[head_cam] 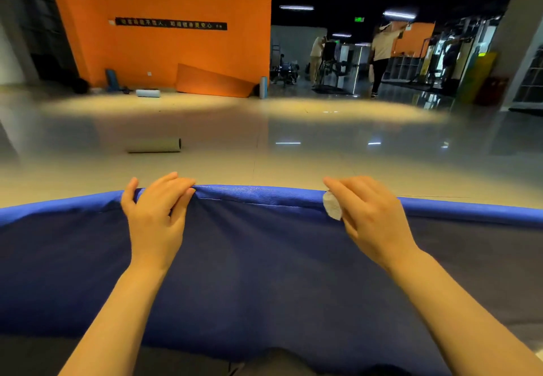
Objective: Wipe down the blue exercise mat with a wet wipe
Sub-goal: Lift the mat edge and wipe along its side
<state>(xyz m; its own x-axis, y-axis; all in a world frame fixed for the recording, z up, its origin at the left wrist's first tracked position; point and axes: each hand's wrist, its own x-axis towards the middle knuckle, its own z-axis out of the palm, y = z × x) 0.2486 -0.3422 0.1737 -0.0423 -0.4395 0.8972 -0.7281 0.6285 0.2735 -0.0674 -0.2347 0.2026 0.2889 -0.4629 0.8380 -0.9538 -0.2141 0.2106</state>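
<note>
The blue exercise mat (pixel 264 252) spreads across the lower half of the view, its far edge raised in a bright blue fold. My left hand (pixel 155 214) grips that far edge left of centre, fingers curled over the top and thumb on the near side. My right hand (pixel 370 214) holds the same edge further right, fingers curled over it. A crumpled white wet wipe (pixel 332 206) is tucked under the right hand's palm against the mat, only partly visible.
Beyond the mat lies a glossy pale floor with a rolled grey mat (pixel 154 145) on it. An orange wall (pixel 164 23) stands at the back with a leaning orange panel and rolled mats. Gym machines and two people (pixel 382 58) are at the far right.
</note>
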